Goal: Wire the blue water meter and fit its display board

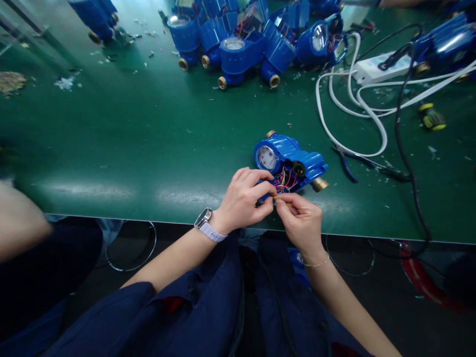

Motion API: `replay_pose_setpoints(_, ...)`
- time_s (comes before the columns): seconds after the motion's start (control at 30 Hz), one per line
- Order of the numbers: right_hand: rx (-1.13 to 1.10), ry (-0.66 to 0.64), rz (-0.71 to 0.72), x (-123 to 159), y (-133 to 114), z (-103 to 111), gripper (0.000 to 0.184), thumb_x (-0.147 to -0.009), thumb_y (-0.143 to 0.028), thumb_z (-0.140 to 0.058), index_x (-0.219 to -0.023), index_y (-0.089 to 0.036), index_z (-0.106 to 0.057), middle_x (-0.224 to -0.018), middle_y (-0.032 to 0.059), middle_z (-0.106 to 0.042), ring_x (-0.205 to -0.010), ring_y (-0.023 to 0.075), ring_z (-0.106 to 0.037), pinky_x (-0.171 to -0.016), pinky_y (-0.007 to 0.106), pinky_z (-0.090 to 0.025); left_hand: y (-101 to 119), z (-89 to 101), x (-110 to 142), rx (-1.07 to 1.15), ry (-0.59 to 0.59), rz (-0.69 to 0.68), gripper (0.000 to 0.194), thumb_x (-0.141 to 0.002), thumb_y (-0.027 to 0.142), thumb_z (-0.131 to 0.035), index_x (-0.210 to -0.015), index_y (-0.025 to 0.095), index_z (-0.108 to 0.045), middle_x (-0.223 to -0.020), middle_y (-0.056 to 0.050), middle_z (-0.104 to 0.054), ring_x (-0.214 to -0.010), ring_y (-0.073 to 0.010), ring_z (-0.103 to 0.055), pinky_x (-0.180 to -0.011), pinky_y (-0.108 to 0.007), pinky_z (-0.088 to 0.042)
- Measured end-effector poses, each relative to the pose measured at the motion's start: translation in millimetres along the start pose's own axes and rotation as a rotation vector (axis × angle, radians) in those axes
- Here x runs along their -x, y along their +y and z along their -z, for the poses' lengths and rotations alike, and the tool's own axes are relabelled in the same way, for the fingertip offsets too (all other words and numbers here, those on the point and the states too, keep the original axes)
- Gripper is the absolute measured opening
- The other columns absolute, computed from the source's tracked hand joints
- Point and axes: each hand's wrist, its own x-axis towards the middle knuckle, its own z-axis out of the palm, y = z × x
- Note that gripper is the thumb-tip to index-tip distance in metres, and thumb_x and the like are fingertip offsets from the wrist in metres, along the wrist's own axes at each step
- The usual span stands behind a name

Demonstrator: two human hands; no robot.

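Note:
A blue water meter [290,153] with brass ends lies on its side on the green table, near the front edge. Its round dial faces up, and its open housing shows a tangle of coloured wires [284,181]. My left hand [247,196], a watch on its wrist, is closed at the housing's near edge. A small dark part [260,202] shows under its fingers, mostly hidden. Close beside it, my right hand [301,218] pinches a thin yellow piece [277,198] between thumb and forefinger. The fingertips of both hands nearly meet there.
More blue water meters [238,54] crowd the back of the table. On the right are a white power strip [385,67], looped cables, pliers [347,166] and a yellow-black screwdriver [431,118]. Another person's blurred arm [22,220] is at the left edge.

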Motion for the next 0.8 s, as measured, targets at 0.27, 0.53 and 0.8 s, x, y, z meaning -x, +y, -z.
replay_pose_setpoints(0.27,0.171,-0.004,0.111,-4,-2,-1,0.016,-0.084,-0.019,-0.055,-0.07,-0.016,-0.063,-0.048,-0.0074,-0.039,-0.041,0.0072,-0.034,-0.044,0.022,-0.028,-8,-6.6,4,-0.086,-0.003,-0.035,0.008,-0.085,0.027,-0.061,-0.086,0.022,-0.067,-0.112,-0.005,-0.065,-0.104,-0.02,-0.06,-0.106,-0.044,-0.035)
replay_pose_setpoints(0.53,0.328,-0.036,0.175,-1,1,8,0.018,-0.084,-0.015,-0.051,-0.075,-0.016,-0.066,-0.059,-0.0026,-0.061,-0.047,0.0104,-0.055,-0.05,0.022,-0.039,-10,-10.1,5,-0.115,-0.034,-0.103,0.013,-0.087,0.029,-0.058,-0.084,0.023,-0.069,-0.111,-0.004,-0.067,-0.105,-0.0209,-0.06,-0.109,-0.048,-0.031)
replay_pose_setpoints(0.8,0.183,-0.072,0.098,3,-4,14,0.012,-0.086,-0.015,-0.054,-0.09,-0.018,-0.065,-0.075,-0.0009,-0.07,-0.057,0.0119,-0.065,-0.054,0.019,-0.051,-9,-2.1,3,-0.089,-0.089,-0.054,0.011,-0.088,0.028,-0.058,-0.084,0.022,-0.067,-0.115,-0.003,-0.066,-0.113,-0.0221,-0.057,-0.113,-0.053,-0.026)
